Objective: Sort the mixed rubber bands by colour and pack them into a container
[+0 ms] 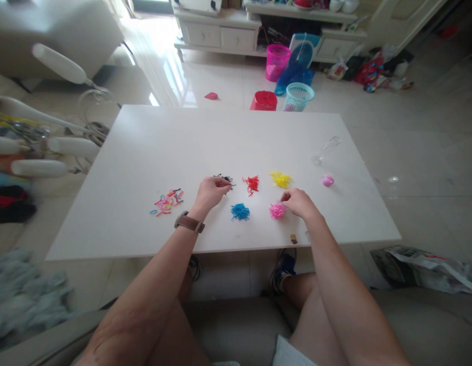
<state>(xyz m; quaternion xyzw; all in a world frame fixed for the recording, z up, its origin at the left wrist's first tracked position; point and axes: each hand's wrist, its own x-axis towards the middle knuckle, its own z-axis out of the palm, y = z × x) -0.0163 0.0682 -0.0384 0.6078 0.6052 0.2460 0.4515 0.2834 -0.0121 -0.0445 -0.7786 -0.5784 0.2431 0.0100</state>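
My left hand (213, 191), with a brown-strapped watch (189, 222) at its wrist, is closed in a pinch beside the pile of black rubber bands (225, 178), which it partly covers. A thin black band (232, 185) shows at its fingertips. My right hand (297, 202) is also pinched, right at the edge of the pink rubber band pile (277, 211); whatever it may hold is too small to make out. Around them lie separate piles of red (251, 185), yellow (281, 179) and blue (240, 211) rubber bands. Farther left is a mixed-colour pile (167, 202).
The white table (182, 142) also carries a pink round object (327, 180), a clear plastic item (326, 150) and a small figure sticker (293, 238) by the near edge. Beyond it stand a red bin (263, 100) and a light-blue basket (298, 95). White curled lamp arms (64, 147) reach in at left.
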